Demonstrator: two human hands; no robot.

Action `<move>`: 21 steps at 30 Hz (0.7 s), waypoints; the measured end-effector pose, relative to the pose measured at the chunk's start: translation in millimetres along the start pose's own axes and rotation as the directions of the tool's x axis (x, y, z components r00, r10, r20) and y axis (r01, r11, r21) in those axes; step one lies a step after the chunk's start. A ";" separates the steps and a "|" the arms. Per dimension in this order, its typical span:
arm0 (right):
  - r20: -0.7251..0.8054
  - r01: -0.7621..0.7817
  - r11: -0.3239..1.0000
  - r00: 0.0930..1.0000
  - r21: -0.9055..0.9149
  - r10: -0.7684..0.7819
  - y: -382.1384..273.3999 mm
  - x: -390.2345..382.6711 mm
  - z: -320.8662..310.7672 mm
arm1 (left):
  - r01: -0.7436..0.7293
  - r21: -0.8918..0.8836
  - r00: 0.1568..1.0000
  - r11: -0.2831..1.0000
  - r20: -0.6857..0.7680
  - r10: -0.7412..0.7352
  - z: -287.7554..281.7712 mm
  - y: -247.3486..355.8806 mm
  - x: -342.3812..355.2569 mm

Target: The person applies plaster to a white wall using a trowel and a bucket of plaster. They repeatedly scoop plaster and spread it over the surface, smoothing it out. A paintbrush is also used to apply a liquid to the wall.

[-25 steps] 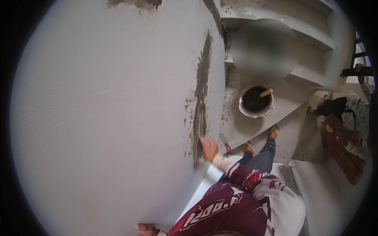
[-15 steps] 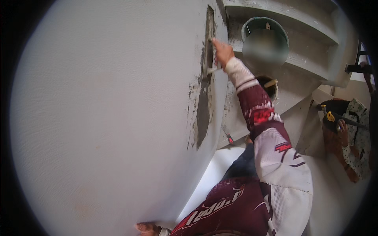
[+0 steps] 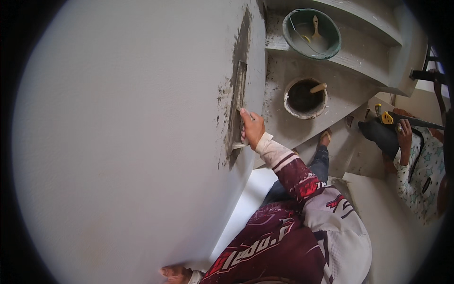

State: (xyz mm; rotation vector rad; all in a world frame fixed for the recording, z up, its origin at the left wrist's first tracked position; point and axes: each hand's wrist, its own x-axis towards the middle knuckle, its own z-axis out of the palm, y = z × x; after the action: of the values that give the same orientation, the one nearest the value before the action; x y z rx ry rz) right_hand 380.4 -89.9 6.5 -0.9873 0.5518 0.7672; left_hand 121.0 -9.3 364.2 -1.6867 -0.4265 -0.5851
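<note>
My right hand presses a trowel to the wall corner edge — open air lies just right of it. Below, on the stair steps, a green bucket and a dark pail block the treads. Another person's hand with a saw crowds the right side, I think.

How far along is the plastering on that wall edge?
Done: the wall's broad face looks smooth and pale. In hand: the right hand presses a trowel along the corner edge, where a dark wet plaster strip shows. Left: that rough, speckled strip needs smoothing.
</note>
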 end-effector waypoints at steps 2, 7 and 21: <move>-0.025 0.223 0.942 0.971 -0.250 -0.237 92.3 -15.3 -7.7 | -0.001 -0.007 1.000 1.000 -0.020 0.001 0.0 -1.1 0.6; -0.099 -0.163 0.968 0.984 -0.189 0.147 164.1 -15.6 -34.1 | 0.017 0.005 1.000 1.000 -0.025 -0.017 1.6 6.8 -8.5; -0.156 -0.340 0.927 0.919 0.158 0.363 133.1 21.2 -25.8 | 0.030 -0.003 1.000 1.000 0.004 -0.030 9.2 -3.6 -24.9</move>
State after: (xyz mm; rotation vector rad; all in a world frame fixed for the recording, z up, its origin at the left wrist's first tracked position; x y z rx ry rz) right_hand 287.5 -61.7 -90.6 -0.8524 0.9459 0.9528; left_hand 100.2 1.4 351.0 -1.6867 -0.4551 -0.6049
